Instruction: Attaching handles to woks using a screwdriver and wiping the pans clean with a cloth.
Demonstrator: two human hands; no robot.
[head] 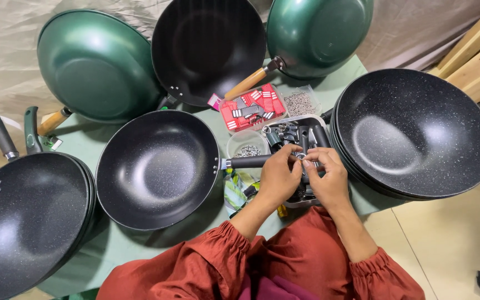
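view: head cam only | angle: steep look down from above the person's chest | range: close, arm's length | centre frame: hands [304, 175] | fills frame: table [140, 244] | floor lower right, wall cloth along top

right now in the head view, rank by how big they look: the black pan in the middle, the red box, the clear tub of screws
1. Black pan, by far the largest.
2. Red box.
3. Clear tub, a little smaller than the box; the gap is modest, so that order is less sure.
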